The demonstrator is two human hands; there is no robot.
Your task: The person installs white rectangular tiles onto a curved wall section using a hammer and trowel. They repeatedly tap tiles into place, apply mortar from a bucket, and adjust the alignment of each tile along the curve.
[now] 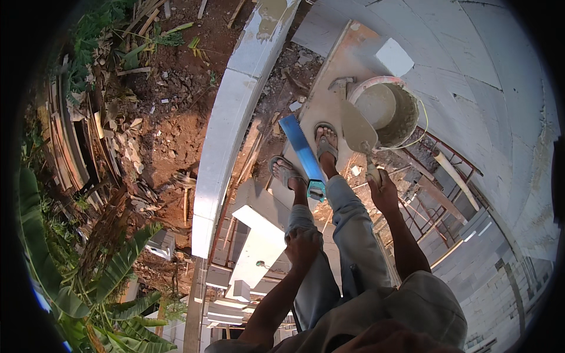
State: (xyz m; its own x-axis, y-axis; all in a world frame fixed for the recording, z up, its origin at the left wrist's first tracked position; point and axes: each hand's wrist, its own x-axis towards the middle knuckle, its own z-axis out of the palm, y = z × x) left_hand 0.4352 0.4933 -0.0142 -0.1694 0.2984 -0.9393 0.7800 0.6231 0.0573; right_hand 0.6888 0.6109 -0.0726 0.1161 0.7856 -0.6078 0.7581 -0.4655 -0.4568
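My right hand [383, 191] is closed round the handle of a trowel [358, 128]. The trowel's wide blade is coated with grey mortar and overlaps the near left side of a bucket [406, 120]. Inside that bucket is wet mortar [375, 105]. On my bent left knee rests my left hand [303, 246], its fingers laid over the trouser cloth with no tool in them. Between my sandalled feet lies a handsaw [301, 146] with a blue blade and teal handle. A hammer [341, 82] lies beside the bucket, partly hidden by the trowel.
I stand on narrow boards [315, 107], with gaps showing a lower level and metal scaffolding [465, 162]. A low block wall [232, 112] runs along the left, with rubble ground [176, 141] beyond. A pale block wall [488, 65] rises at right. A white block [394, 57] sits behind the bucket.
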